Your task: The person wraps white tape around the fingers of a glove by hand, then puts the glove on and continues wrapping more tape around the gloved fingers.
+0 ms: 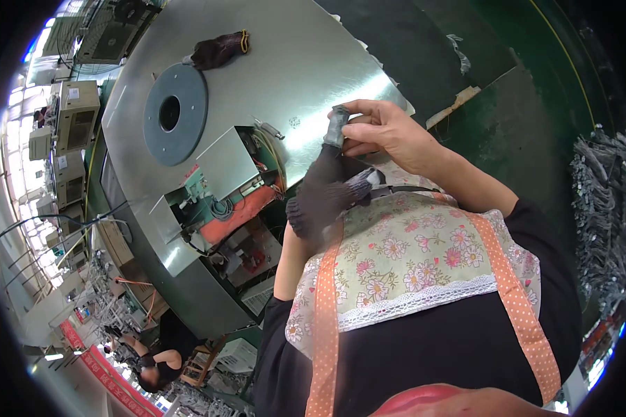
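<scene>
My left hand (321, 198) wears a dark knitted glove with grey-covered fingertips. One gloved finger points up, and another, also light-tipped, points to the right; I see nothing held in that hand. With its thumb and fingers, my bare right hand (386, 132) pinches the grey fingertip cover (335, 126) on the raised finger. Both hands are in front of my flowered apron, at the near edge of the metal table (292, 62). Another dark glove (219, 50) with a yellow-edged cuff lies farther back on the tabletop.
A grey disc (193, 104) with a central hole lies on the table. Left of my hands stands an open metal box (222, 163) with wires, beside a small metal cylinder (270, 130). Bundled metallic pieces (605, 208) hang at the far right. Another person (163, 354) is at lower left.
</scene>
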`<control>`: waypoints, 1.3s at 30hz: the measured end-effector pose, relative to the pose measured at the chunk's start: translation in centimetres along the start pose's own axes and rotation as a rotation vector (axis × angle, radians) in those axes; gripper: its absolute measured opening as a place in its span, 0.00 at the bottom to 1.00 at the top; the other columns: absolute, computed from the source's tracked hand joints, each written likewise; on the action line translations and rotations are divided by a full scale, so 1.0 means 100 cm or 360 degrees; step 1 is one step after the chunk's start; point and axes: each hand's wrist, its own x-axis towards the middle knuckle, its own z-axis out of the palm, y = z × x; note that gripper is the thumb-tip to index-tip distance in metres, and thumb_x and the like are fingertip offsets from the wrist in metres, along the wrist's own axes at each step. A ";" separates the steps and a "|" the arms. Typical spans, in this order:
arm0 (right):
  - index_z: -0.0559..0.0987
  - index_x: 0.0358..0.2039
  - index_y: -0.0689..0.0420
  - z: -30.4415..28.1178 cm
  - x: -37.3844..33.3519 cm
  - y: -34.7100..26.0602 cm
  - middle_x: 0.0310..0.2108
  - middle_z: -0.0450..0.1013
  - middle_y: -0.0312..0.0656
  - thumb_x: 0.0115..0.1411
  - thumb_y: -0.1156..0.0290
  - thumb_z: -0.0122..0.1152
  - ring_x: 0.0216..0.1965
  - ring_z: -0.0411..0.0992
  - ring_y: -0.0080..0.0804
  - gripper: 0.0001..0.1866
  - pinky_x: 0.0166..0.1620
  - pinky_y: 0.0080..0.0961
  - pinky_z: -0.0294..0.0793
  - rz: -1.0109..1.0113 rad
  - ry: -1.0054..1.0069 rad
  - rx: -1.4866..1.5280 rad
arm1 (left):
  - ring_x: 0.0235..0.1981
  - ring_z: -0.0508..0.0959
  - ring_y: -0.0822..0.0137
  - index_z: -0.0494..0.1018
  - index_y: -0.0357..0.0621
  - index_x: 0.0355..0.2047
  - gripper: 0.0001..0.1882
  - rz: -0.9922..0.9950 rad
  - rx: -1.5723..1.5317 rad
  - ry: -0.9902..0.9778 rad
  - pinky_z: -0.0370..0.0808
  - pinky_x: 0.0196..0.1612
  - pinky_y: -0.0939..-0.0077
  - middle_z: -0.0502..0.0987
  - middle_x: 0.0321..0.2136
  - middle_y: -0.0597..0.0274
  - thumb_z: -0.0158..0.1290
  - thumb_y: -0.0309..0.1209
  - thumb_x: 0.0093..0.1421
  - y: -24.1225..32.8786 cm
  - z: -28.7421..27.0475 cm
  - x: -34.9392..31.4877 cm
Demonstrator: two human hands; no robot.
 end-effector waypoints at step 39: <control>0.72 0.49 0.62 0.002 -0.013 -0.010 0.42 0.75 0.43 0.57 0.76 0.58 0.45 0.74 0.26 0.18 0.54 0.28 0.72 -0.0259 -0.0270 0.0150 | 0.33 0.78 0.71 0.57 0.36 0.61 0.37 -0.0234 0.0486 -0.0111 0.74 0.37 0.78 0.80 0.38 0.51 0.61 0.28 0.54 0.018 -0.004 -0.021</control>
